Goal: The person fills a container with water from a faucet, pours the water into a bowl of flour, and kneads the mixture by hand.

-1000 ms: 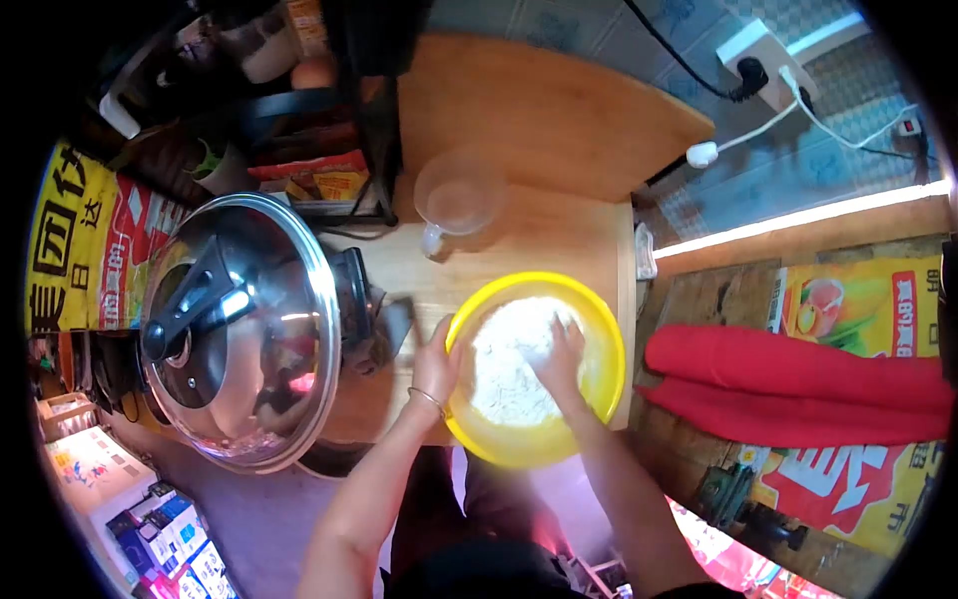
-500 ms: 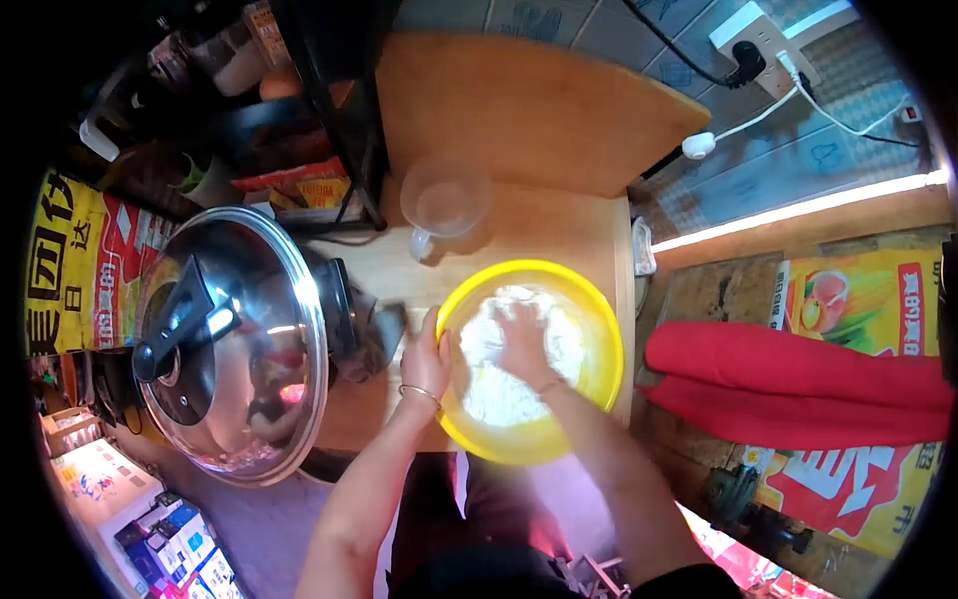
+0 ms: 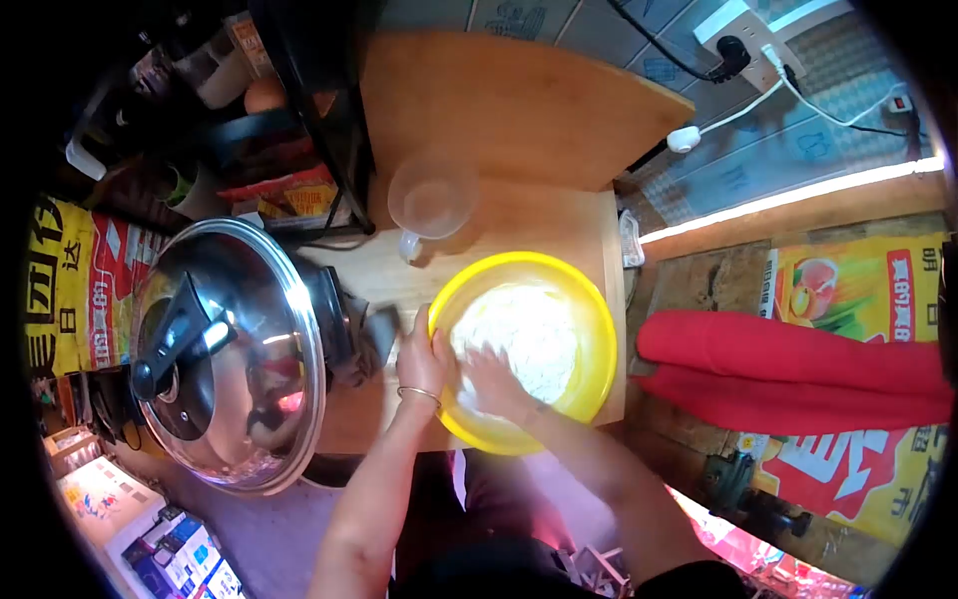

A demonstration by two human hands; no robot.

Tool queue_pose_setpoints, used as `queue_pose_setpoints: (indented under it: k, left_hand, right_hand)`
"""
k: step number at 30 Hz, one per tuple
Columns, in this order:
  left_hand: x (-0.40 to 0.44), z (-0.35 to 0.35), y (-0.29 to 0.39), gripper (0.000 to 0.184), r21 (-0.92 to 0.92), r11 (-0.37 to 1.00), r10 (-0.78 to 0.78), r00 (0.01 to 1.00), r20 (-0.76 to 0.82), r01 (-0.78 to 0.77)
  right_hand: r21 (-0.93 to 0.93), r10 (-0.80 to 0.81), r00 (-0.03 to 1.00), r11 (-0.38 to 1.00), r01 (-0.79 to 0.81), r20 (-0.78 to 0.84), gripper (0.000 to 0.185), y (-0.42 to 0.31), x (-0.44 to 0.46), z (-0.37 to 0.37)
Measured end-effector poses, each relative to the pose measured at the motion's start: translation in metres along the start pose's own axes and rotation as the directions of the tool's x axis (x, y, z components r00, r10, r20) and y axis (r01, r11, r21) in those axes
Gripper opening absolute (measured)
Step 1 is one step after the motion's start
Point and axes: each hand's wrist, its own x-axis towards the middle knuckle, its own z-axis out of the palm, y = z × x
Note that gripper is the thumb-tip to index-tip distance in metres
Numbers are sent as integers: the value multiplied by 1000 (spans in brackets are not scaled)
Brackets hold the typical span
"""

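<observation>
A yellow bowl [image 3: 606, 344] sits on the wooden board, holding a white powder that looks like flour [image 3: 531, 337]. My left hand [image 3: 421, 361], with a bracelet at the wrist, grips the bowl's left rim. Inside the bowl, my right hand [image 3: 494, 383] lies at the lower left of the flour with its fingers stretched out, touching it. Beyond the bowl stands a clear plastic jug [image 3: 433, 203] with a handle.
On the left is a large pot or pan under a shiny domed lid [image 3: 261, 349]. Behind it rises a dark shelf [image 3: 324, 120] with packets. A folded red cloth [image 3: 778, 364] lies on the right. A power strip [image 3: 743, 40] hangs on the tiled wall.
My right hand has moved from the middle of the flour toward the bowl's lower left side. My left hand stays on the rim. The whole view has shifted slightly.
</observation>
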Motion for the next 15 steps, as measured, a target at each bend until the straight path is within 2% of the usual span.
queue_pose_setpoints:
  k: [1, 2, 4, 5, 6, 7, 8, 10, 11, 12, 13, 14, 15]
  left_hand:
    - [-1, 3, -4, 44, 32, 999, -21, 1000, 9, 21]
    - [-1, 2, -2, 44, 30, 999, -16, 1000, 7, 16]
    - [1, 0, 1, 44, 88, 996, -35, 995, 96, 27]
    - [2, 0, -1, 44, 91, 995, -38, 995, 97, 29]
    - [3, 1, -2, 44, 76, 997, -33, 995, 89, 26]
    - [3, 1, -2, 44, 63, 998, -28, 996, 82, 23]
    - [2, -1, 2, 44, 67, 997, -37, 995, 91, 31]
    - [2, -7, 10, 43, 79, 993, -95, 990, 108, 87]
    - [1, -5, 8, 43, 56, 995, -91, 991, 102, 86]
    - [-2, -3, 6, 43, 50, 995, -89, 991, 103, 84]
    - [-3, 0, 3, 43, 65, 996, -61, 994, 90, 55]
    - [0, 2, -1, 43, 83, 996, -30, 997, 76, 23]
    - [3, 1, -3, 43, 84, 996, -28, 997, 74, 22]
  right_hand:
    - [-60, -169, 972, 982, 181, 163, 57, 12, -19, -15]
    - [-171, -254, 920, 934, 313, 298, 56, 37, -32, -26]
    - [-216, -122, 924, 953, 210, 361, 53, 60, -23, -81]
    - [-179, -56, 994, 981, 72, 90, 54, 69, -5, -79]
    - [-107, 36, 983, 993, -56, -181, 55, 73, 10, -69]
    - [-14, 164, 935, 984, -177, -316, 55, 55, 28, -49]
    - [-55, 239, 919, 961, -270, -315, 55, 31, 38, -27]
    - [-112, 143, 989, 983, -146, -40, 50, -12, 22, -18]
    - [-114, 146, 988, 982, -150, -47, 50, -6, 8, -17]
    - [-138, -65, 990, 987, 83, 125, 48, 14, -17, -22]
    - [-123, -267, 917, 941, 314, 295, 46, 35, -37, -30]
    - [-196, -196, 908, 939, 282, 370, 45, 56, -35, -48]
    - [-193, -93, 956, 970, 150, 277, 44, 68, -17, -74]
